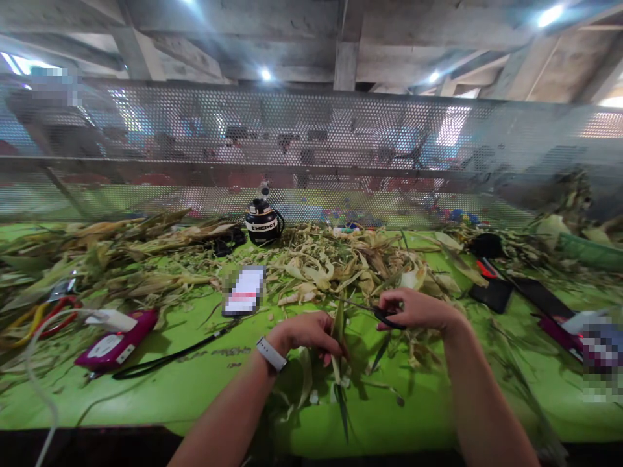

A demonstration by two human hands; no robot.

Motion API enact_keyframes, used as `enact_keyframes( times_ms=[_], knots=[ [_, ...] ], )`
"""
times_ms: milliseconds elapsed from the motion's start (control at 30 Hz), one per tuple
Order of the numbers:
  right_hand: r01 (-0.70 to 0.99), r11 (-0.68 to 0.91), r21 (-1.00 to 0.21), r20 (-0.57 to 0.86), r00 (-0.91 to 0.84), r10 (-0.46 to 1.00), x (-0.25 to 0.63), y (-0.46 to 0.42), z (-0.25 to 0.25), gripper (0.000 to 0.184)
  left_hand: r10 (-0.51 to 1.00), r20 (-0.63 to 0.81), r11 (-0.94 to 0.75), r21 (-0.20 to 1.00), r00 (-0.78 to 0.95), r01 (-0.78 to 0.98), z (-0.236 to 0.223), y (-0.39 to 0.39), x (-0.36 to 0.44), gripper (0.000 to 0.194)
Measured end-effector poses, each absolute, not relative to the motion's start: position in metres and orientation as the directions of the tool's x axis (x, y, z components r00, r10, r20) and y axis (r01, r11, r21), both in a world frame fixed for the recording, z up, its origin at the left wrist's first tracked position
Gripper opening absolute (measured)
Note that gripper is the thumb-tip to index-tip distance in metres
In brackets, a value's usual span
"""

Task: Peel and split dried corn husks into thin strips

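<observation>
My left hand (309, 331), with a white watch (271, 354) on its wrist, is closed on an upright strip of corn husk (339, 324) whose green tip hangs down over the table. To the right, my right hand (413, 308) grips scissors (388, 319) by their dark handles. Their thin blade points left towards the top of the husk; whether it touches the husk I cannot tell. Small husk scraps lie on the green tabletop (384, 425) below both hands. Just beyond them spreads a heap of cut, dry husk pieces (326, 266).
A black jug (263, 224) marked ENERGY stands at the back before a perforated metal screen (311, 143). A phone (244, 290) with a strap and a purple power strip (117, 342) lie left. Long husks (97, 259) cover the back left. Dark flat objects (491, 295) lie right.
</observation>
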State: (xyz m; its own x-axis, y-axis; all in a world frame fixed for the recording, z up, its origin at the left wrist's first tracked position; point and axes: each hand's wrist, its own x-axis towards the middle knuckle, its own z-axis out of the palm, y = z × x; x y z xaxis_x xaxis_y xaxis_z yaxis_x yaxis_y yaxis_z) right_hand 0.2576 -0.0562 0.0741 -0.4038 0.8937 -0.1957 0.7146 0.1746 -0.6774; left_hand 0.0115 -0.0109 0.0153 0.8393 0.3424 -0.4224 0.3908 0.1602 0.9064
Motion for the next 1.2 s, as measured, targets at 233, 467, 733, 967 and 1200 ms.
enact_keyframes(
  times_ms=[233, 467, 733, 967, 1200],
  knots=[
    [0.696, 0.131, -0.706, -0.08, -0.262, 0.962, 0.261, -0.048, 0.068, 0.03, 0.469, -0.329, 0.214, 0.943, 0.82, 0.256, 0.017, -0.011, 0.012, 0.025],
    [0.966, 0.104, -0.236, 0.09, -0.085, 0.992, 0.253, -0.036, 0.047, 0.026, 0.715, -0.182, 0.249, 0.969, 0.675, -0.002, 0.022, -0.011, 0.015, 0.041],
    [0.955, 0.108, -0.277, -0.021, -0.119, 0.993, 0.238, -0.035, 0.039, 0.021, 0.867, -0.159, 0.264, 0.95, 0.473, -0.164, 0.026, -0.009, 0.018, 0.035],
    [0.497, 0.601, -0.626, 0.404, -0.453, 0.795, 0.217, -0.047, 0.05, 0.025, 0.868, -0.196, 0.316, 0.927, 0.455, -0.203, 0.025, -0.006, 0.016, 0.032],
    [0.473, 0.803, -0.362, 0.65, -0.49, 0.581, 0.206, -0.051, 0.041, 0.018, 0.793, -0.311, 0.468, 0.862, 0.524, -0.196, 0.028, -0.009, 0.019, 0.04]
  ],
)
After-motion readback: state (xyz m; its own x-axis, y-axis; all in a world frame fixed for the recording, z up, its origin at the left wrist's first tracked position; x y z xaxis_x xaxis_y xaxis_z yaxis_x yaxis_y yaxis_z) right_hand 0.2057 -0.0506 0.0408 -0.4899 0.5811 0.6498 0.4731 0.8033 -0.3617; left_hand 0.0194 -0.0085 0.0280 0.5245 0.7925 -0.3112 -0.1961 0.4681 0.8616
